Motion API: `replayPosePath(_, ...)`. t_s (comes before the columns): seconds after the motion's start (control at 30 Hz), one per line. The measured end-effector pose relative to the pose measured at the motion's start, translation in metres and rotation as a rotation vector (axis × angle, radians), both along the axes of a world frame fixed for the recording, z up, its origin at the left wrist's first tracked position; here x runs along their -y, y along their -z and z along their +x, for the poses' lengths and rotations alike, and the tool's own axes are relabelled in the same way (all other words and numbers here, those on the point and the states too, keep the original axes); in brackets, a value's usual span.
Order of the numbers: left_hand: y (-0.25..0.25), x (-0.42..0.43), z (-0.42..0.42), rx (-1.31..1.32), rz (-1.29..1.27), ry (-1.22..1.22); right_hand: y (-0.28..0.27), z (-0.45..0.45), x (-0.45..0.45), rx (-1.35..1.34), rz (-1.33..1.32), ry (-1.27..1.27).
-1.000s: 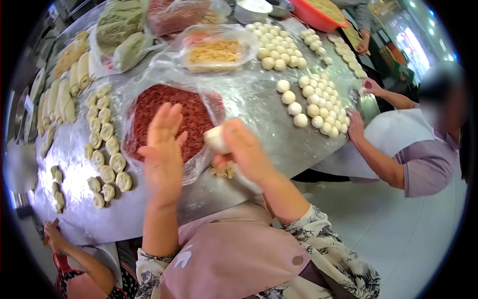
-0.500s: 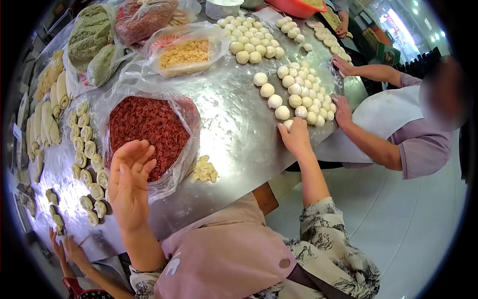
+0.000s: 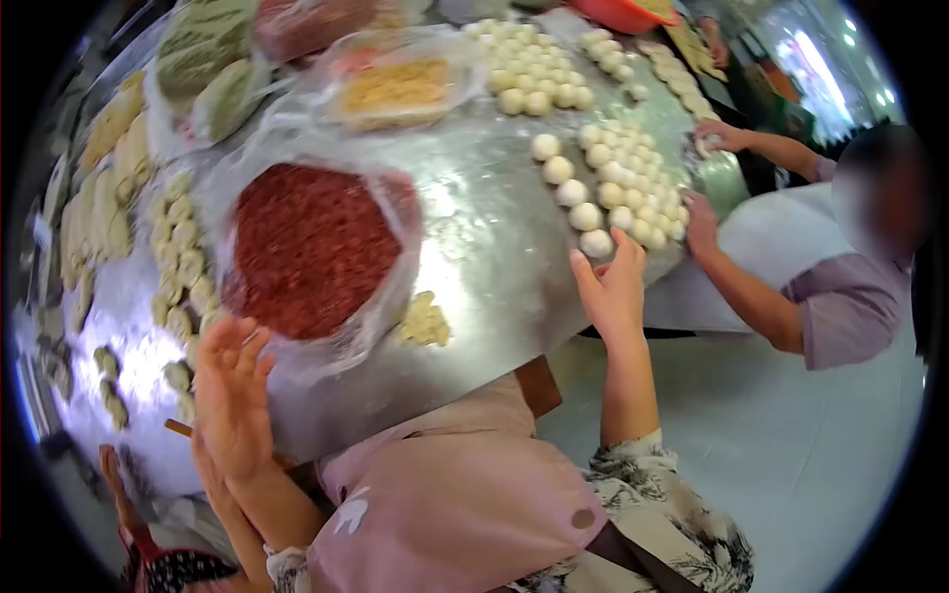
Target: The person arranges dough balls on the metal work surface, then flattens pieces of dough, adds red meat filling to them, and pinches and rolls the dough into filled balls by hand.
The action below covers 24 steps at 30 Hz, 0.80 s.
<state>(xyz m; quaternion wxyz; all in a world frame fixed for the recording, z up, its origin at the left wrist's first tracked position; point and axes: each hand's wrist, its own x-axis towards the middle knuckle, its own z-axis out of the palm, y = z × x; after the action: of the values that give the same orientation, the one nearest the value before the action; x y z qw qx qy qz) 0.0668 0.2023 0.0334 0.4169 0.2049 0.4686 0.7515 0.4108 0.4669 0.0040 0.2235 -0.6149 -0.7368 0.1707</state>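
Note:
My right hand [image 3: 615, 287] is at the near end of a row of white dough balls [image 3: 585, 216], its thumb and fingers apart just below the nearest ball [image 3: 596, 244]. Whether the fingertips touch that ball is unclear. My left hand [image 3: 235, 400] hovers palm up with loosely spread fingers, holding nothing, near the table's front edge. Beyond it lies a clear plastic bag of red filling [image 3: 311, 247]. A small flat heap of pale dough scraps [image 3: 425, 321] sits right of the bag.
Coiled dough pieces [image 3: 180, 321] and long rolls [image 3: 99, 212] lie at the left. Behind are a bag of green dough [image 3: 203, 54] and a tray of yellow filling [image 3: 395, 89]. At the right, a co-worker [image 3: 756, 296] handles dough; another person's arm [image 3: 213, 484] is beside my left arm.
My right hand carried a white ball from over the red filling to the row at the right and now is open there. My left hand moved lower and left.

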Motion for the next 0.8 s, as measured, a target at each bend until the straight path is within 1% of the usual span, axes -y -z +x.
replayPosePath(0.03, 0.002, 0.003, 0.003, -0.037, -0.093, -0.058, -0.008, -0.021, 0.009, -0.089, -0.075, -0.046)
replayPosePath(0.07, 0.007, 0.007, 0.007, -0.029, -0.083, -0.072, -0.01, -0.035, 0.014, -0.092, -0.064, -0.168)
replayPosePath(0.1, 0.002, 0.009, 0.013, -0.066, -0.139, -0.08, -0.02, -0.051, 0.02, -0.151, -0.146, -0.283)
replayPosePath(0.13, -0.004, 0.01, 0.019, -0.102, -0.196, -0.086, -0.016, -0.064, 0.022, -0.267, -0.117, -0.405)
replayPosePath(0.17, 0.001, 0.013, 0.018, -0.068, -0.168, -0.049, -0.026, -0.087, 0.026, -0.265, -0.072, -0.489)
replayPosePath(0.2, -0.005, 0.016, 0.021, -0.068, -0.194, -0.025, -0.033, -0.108, 0.029, -0.299, -0.061, -0.54)
replayPosePath(0.23, -0.011, 0.019, 0.026, -0.113, -0.265, -0.02, -0.042, -0.127, 0.031, -0.349, -0.073, -0.607)
replayPosePath(0.27, -0.012, 0.023, 0.029, -0.086, -0.259, -0.051, -0.049, -0.148, 0.032, -0.341, -0.041, -0.698)
replayPosePath(0.3, -0.01, 0.028, 0.03, -0.054, -0.245, -0.064, -0.055, -0.168, 0.033, -0.325, -0.002, -0.772)
replayPosePath(0.4, 0.022, 0.05, 0.034, -0.379, -0.427, -0.338, -0.068, -0.223, 0.037, -0.255, -0.011, -0.997)
replayPosePath(0.47, 0.035, 0.063, 0.028, -0.631, -0.673, -0.567, -0.049, -0.26, 0.032, -0.138, 0.091, -1.119)
replayPosePath(0.5, 0.043, 0.069, 0.023, -0.758, -0.794, -0.68, -0.041, -0.277, 0.032, -0.063, 0.022, -1.14)
replayPosePath(0.53, 0.054, 0.078, 0.018, -0.798, -0.89, -0.722, -0.028, -0.292, 0.03, 0.015, 0.017, -1.171)
replayPosePath(0.57, 0.067, 0.086, 0.013, -0.84, -0.985, -0.766, -0.013, -0.305, 0.032, 0.117, 0.011, -1.139)
replayPosePath(0.63, 0.09, 0.095, 0.006, -0.934, -1.155, -0.807, 0.002, -0.311, 0.05, 0.254, 0.181, -1.12)
replayPosePath(0.7, 0.113, 0.101, -0.001, -1.017, -1.309, -0.82, -0.003, -0.302, 0.055, 0.208, 0.078, -1.214)
replayPosePath(0.73, 0.115, 0.1, -0.002, -1.02, -1.262, -0.814, -0.011, -0.294, 0.057, 0.193, 0.068, -1.272)
replayPosePath(0.8, 0.109, 0.09, -0.005, -0.948, -1.143, -0.737, -0.028, -0.275, 0.052, 0.236, 0.022, -1.299)
